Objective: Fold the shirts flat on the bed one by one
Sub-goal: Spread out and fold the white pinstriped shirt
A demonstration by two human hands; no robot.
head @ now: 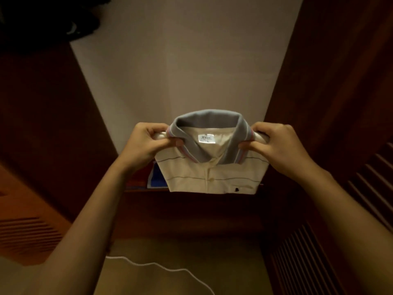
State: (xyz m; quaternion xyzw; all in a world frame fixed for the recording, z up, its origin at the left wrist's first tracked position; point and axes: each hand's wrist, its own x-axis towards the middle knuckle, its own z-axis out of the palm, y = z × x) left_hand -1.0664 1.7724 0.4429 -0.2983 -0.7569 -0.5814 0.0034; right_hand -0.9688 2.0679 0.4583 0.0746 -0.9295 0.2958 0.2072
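While aloft, shirt in both hands

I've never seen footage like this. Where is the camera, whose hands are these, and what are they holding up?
There is no machine here. One wide-angle camera sits on a person's head and looks forward and down, so you see their own arms. The left hand and the right hand each pinch a shoulder of a folded cream polo shirt, beside its grey collar, and hold it up in the air. A white label shows inside the neck. Behind the shirt is a dark wooden shelf with something blue on it, mostly hidden. A slatted wooden door stands at the right, and a white cable lies low in the picture. No bed is in view.
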